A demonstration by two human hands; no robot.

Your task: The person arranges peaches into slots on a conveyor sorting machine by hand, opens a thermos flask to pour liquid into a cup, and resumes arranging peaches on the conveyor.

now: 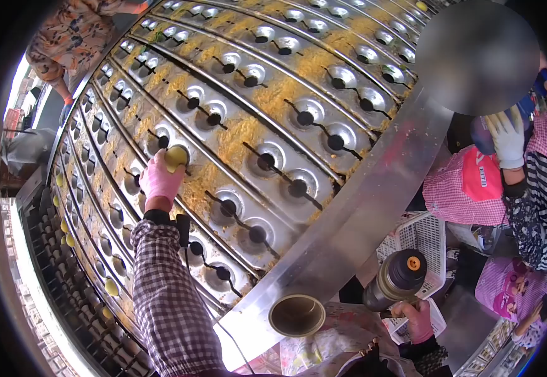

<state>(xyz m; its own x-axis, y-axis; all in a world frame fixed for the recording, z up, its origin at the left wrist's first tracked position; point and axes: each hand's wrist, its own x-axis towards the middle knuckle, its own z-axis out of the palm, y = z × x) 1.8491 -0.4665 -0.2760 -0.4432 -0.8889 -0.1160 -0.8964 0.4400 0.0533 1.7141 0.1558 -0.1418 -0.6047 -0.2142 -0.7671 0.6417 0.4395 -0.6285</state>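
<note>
Apron: floral one (314, 342) right at the bottom of the view, super close.
Right hand (415, 319): pink glove, fingers curled in. Honestly can't tell what, if anything, it's pinching. It's just beside the bottle.
Bottle (386, 281): dark and chunky, tilted, orange bit on the end.
Pot (297, 315): round, open top, by the metal edge strip (355, 220), hollow side showing.
Sleeve (170, 295): dark and white checks, with the left arm reaching over the metal bed.
Left hand (159, 181): pink glove too, fingertips pinching one fruit, definitely not spread.
Fruit (176, 158): round, yellow-green, in the left fingertips at one of the round cups in the metal bed.
Metal bed (280, 213): pairs of shiny cups with dark holes and slots, long rails between the rows, yellow mush smeared all over.
White basket (434, 242): lattice sides, past the bottle on the right.
Rollers (66, 264): dark rows down the left side, with loose fruits (111, 287) dotted along the bed's edge there.
Folks on the right: one has a white glove (507, 138), fingers up, next to a pink checked hat (465, 188); lower down there's a purple-pink hat (506, 286).
Far corner, top left: a person in a floral shirt (72, 38) at the far side of the bed.
Blurry bit: grey blob upper right, can't make anything out in it.
</note>
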